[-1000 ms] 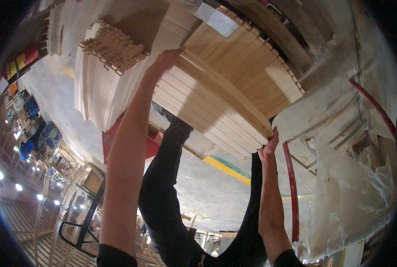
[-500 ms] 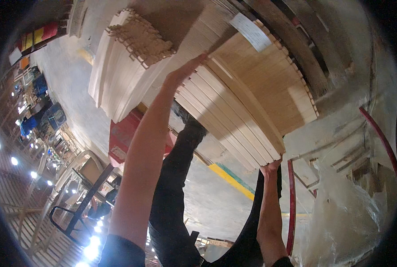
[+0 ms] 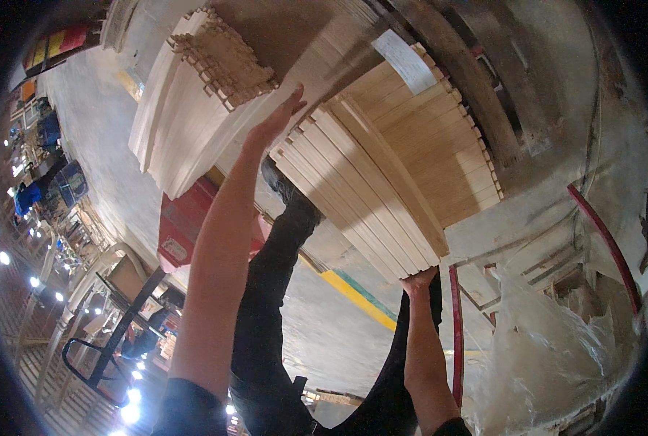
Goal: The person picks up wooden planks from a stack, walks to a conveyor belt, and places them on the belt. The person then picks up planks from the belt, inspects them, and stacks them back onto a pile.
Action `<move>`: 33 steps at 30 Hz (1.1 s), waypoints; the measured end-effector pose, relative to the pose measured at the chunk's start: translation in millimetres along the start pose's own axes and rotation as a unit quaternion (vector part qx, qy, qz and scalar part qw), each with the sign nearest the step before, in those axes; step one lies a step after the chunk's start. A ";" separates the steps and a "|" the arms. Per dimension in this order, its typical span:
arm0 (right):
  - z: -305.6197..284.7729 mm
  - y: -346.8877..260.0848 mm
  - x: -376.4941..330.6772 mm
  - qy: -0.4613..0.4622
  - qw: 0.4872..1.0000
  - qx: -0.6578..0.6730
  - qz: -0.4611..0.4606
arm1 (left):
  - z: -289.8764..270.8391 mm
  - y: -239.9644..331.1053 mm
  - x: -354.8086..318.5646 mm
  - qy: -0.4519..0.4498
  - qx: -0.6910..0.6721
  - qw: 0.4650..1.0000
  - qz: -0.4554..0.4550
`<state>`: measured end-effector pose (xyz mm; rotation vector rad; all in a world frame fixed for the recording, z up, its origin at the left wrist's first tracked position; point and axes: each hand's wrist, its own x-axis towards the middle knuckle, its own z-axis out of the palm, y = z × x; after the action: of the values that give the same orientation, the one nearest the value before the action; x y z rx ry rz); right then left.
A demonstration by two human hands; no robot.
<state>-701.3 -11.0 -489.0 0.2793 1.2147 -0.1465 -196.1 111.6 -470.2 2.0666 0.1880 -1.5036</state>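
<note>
Several long pale wooden slats [image 3: 360, 192] lie side by side in a bundle, along the near side of a wider stack of wooden boards [image 3: 433, 149]. My left hand [image 3: 274, 120] is off the bundle's far-left end, its fingers stretched out and holding nothing. At the opposite, near-right end, my right hand [image 3: 420, 279] grips the slat ends; part of its fingers is hidden by the wood. A white paper sheet [image 3: 405, 61] rests on the board stack's far edge.
Left of the boards stands another stack of pale wooden pieces [image 3: 186, 123]. A red object [image 3: 186, 225] sits beside my left forearm. Clear plastic wrap [image 3: 542, 349] and a curved red bar [image 3: 609, 243] are at the right. Wooden beams [image 3: 462, 80] lie beyond the boards.
My left hand has come away from the slats' far end and moved left, with a gap now showing. My right hand stays at the near end. The whole view has shifted slightly.
</note>
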 end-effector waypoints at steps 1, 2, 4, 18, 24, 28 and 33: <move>-0.6 2.4 0.1 -0.008 1.000 0.003 0.016 | 4.8 -5.2 -1.7 -0.011 0.018 1.000 0.016; -0.9 1.0 0.3 0.007 1.000 -0.006 0.006 | 11.2 -10.2 -3.1 -0.022 0.036 0.999 0.032; 0.8 6.2 -1.1 0.038 0.999 -0.016 -0.007 | 18.0 -7.3 -12.7 -0.006 0.016 1.000 0.001; 3.6 10.3 -0.5 0.022 0.999 -0.041 -0.012 | 24.1 2.2 -19.1 0.056 0.056 0.996 -0.034; 17.0 0.7 -28.7 0.113 0.986 -0.097 -0.076 | 15.8 -31.1 -46.8 0.267 -0.067 0.950 0.147; -5.0 -1.3 -52.2 0.211 0.964 -0.160 -0.039 | 15.7 -44.0 -132.6 0.289 -0.205 0.931 0.084; 0.6 14.9 -76.0 0.181 0.945 -0.273 -0.001 | 52.7 -56.1 -232.5 0.277 -0.485 0.829 -0.010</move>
<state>-723.0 0.2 -415.5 -0.1920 1.5659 0.2528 -347.1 180.0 -289.9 1.5328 0.9738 -0.5143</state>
